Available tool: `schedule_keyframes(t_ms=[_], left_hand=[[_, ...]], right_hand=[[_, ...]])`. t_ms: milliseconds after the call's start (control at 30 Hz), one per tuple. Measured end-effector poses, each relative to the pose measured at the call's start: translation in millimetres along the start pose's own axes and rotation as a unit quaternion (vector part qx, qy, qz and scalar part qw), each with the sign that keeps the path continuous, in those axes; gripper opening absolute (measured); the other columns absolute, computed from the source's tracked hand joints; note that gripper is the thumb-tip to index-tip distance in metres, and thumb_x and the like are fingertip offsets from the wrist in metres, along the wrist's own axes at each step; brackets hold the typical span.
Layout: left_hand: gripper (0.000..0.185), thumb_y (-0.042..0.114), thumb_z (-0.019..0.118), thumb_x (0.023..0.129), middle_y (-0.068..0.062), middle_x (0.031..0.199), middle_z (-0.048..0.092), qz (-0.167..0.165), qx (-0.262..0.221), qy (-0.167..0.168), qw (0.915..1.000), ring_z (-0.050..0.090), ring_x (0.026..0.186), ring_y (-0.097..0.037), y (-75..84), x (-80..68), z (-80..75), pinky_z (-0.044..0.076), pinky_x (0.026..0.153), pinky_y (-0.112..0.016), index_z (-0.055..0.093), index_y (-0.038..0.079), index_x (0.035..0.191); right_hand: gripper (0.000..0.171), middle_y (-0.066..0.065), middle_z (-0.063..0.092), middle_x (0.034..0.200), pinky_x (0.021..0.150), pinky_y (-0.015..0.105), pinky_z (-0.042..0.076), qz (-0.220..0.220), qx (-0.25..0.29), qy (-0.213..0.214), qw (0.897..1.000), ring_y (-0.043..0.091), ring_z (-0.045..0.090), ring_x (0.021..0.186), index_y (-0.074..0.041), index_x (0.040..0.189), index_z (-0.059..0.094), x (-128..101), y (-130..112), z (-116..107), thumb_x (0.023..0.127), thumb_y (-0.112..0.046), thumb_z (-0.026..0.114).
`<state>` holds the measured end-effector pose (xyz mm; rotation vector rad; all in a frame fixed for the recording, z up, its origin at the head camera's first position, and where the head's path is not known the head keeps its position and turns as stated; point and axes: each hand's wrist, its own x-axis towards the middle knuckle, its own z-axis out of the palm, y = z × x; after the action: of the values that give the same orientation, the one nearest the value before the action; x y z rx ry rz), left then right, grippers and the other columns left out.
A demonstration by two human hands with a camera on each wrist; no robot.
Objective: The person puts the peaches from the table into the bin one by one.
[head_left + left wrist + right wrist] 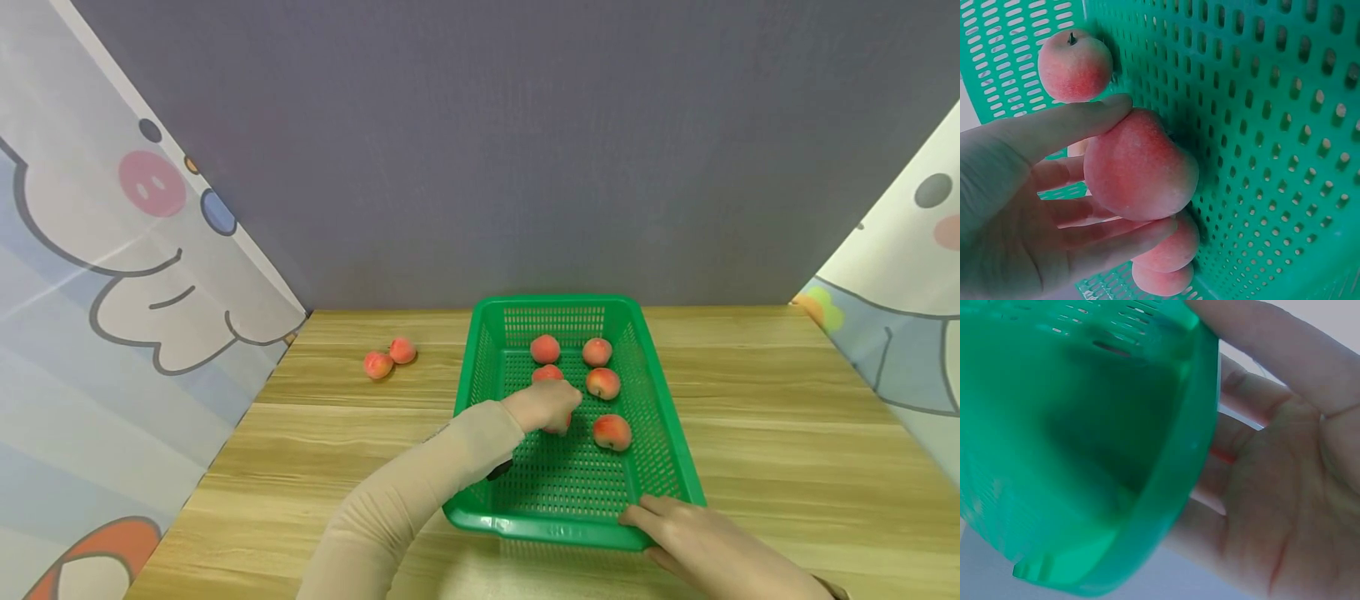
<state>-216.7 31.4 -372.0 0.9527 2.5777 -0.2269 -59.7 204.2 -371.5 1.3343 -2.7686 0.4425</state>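
- The left hand [543,407] reached into the green basket [652,367] and had a peach [1140,164] pinched between thumb and fingers, close above the perforated floor.
- In the left wrist view the thumb [1066,125] lay over the top of that peach and the fingers [1116,244] curled beneath it, so the grip looked secure rather than tight.
- The right hand [705,546] rested on the basket's near right corner, fingers laid straight over the rim; in the right wrist view the rim [1179,487] crossed its open palm.
- Four other peaches [602,383] sat loose further back in the basket, one of them [547,372] just behind the left hand; two more [389,358] lay touching each other on the wooden surface [787,417], well to the left of the basket.
- To do this step well, in my judgement, the held peach should be kept low and moved slowly so that it does not knock its neighbours into rolling.
- The right hand's steadying hold seemed worth keeping, since a light plastic basket could slide on smooth wood.
- A soft, even pinch would suit the fuzzy skin; squeezing harder would gain nothing.
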Motion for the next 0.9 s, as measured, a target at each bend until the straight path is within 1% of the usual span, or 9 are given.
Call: schedule_keyframes(t_ms=[133, 467, 700, 900], left_hand=[[0.020, 0.006, 0.064, 0.077, 0.003, 0.080, 0.052, -0.004, -0.002, -0.005, 1.0000, 0.038, 0.063, -0.011, 0.7, 0.0, -0.5, 0.030, 0.052, -0.023, 0.056, 0.014, 0.093], [0.016, 0.004, 0.063, 0.077, 0.003, 0.076, 0.047, -0.009, -0.005, -0.002, 0.9999, 0.036, 0.061, -0.011, 0.5, 1.3, 3.3, 0.028, 0.050, -0.021, 0.054, 0.014, 0.086], [0.016, 0.007, 0.066, 0.076, 0.003, 0.076, 0.050, -0.005, -0.002, 0.004, 1.0000, 0.037, 0.062, -0.011, 0.2, 2.5, 4.0, 0.030, 0.051, -0.021, 0.054, 0.013, 0.084], [0.014, 0.006, 0.063, 0.078, 0.002, 0.073, 0.051, -0.013, -0.018, -0.003, 0.9997, 0.035, 0.059, -0.011, -0.7, 3.6, 2.9, 0.029, 0.050, -0.022, 0.054, 0.014, 0.084]], right_hand=[[0.032, 0.000, 0.059, 0.087, 0.056, 0.026, 0.047, -0.003, -0.001, 0.004, 1.000, 0.013, 0.058, 0.075, -0.008, 0.100, 0.059, -0.1, 0.3, -0.1, 0.071, -0.015, 0.070], [0.032, 0.000, 0.059, 0.087, 0.056, 0.026, 0.048, -0.004, -0.002, 0.003, 1.000, 0.013, 0.058, 0.075, -0.007, 0.099, 0.059, 0.7, -1.0, -0.2, 0.070, -0.014, 0.071], [0.032, 0.000, 0.059, 0.086, 0.056, 0.025, 0.047, -0.010, -0.001, 0.006, 1.000, 0.012, 0.057, 0.074, -0.007, 0.099, 0.059, 1.1, -0.7, 0.1, 0.070, -0.013, 0.071], [0.032, 0.001, 0.059, 0.087, 0.056, 0.026, 0.048, -0.006, -0.003, 0.004, 1.000, 0.013, 0.058, 0.075, -0.007, 0.099, 0.059, 1.0, -1.5, -0.3, 0.070, -0.014, 0.071]])
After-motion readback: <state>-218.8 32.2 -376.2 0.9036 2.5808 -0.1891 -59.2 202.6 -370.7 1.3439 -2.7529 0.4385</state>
